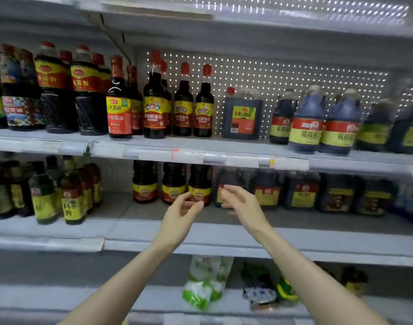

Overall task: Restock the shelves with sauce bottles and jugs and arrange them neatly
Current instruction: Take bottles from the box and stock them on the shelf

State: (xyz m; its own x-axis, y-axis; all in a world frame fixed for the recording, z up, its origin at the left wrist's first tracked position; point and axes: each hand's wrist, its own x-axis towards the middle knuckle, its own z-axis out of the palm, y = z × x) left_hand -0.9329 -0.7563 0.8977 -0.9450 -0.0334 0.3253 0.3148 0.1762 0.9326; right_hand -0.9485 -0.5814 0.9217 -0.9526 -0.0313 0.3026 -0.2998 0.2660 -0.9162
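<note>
Both my hands reach toward the middle shelf (154, 233). My left hand (180, 213) hangs with loosely curled fingers and holds nothing, just in front of a dark sauce bottle (200, 184) with a yellow and red label. My right hand (241, 202) is spread and relaxed, empty, in front of a dark jug (226, 181). Two more matching bottles (145, 181) stand left of the first. On the upper shelf (200, 146) stand red-capped soy sauce bottles (204, 106), a square jug (243, 116) and handled jugs (308, 123).
Green and amber bottles (46, 198) fill the middle shelf's left end, dark jugs (301, 191) its right end. A green and white bag (205, 280) and other packets (261, 289) lie on the bottom shelf. Bare shelf lies in front of the three bottles.
</note>
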